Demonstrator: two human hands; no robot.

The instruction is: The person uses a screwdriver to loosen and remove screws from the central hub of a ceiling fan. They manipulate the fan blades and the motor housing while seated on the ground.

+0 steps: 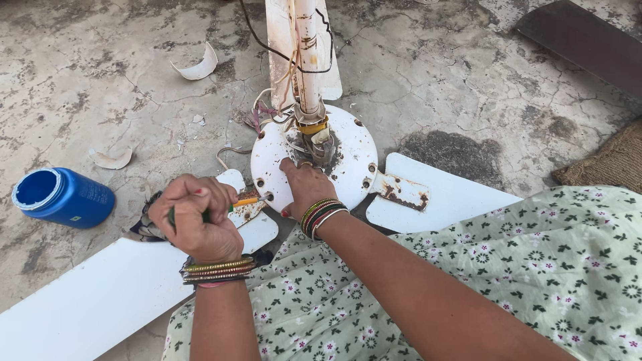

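Ceiling fan motor housing (348,157) lying on the cracked floor: the right hand (306,187) presses flat on its rusty white disc, fingers spread. Beside the disc, the left hand (195,217) is fisted around a screwdriver (242,202) (tip at a blade bracket). The housing looks heavy and rigid, best gripped at its rim; a blue jar (63,196) stands well left.
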